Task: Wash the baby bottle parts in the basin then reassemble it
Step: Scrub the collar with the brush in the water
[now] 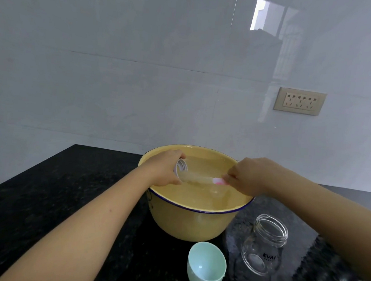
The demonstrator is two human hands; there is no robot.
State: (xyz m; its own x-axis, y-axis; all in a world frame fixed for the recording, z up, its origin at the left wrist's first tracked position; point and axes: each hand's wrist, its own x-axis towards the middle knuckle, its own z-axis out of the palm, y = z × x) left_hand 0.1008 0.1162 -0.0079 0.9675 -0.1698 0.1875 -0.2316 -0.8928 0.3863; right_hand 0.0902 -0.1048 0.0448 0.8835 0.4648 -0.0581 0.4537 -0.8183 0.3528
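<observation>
- over the yellow basin (198, 210), both hands kept low at the water, likely so drips fall back in.
- fingers of the left hand (165, 168) curled round a white ring (180, 167), thumb underneath, the ring's opening turned toward the other hand; steadied that way, probably, so the inside can be reached.
- fingers of the right hand (250, 176) pinched together on a pink-tipped piece (219, 181), which pokes out leftward from the fingertips toward the ring.
- between ring and pink tip, a pale clear length (194, 179) lying at the water's surface; too blurred to tell whether brush, straw or teat.
- set aside on the black tabletop (49, 187), well apart from the fingers: glass bottle (265, 245) upright and open, right of the basin; mint cap (206, 266) tipped with its hollow showing, just in front of the basin and near the bottle; seemingly parked there until reassembly.
</observation>
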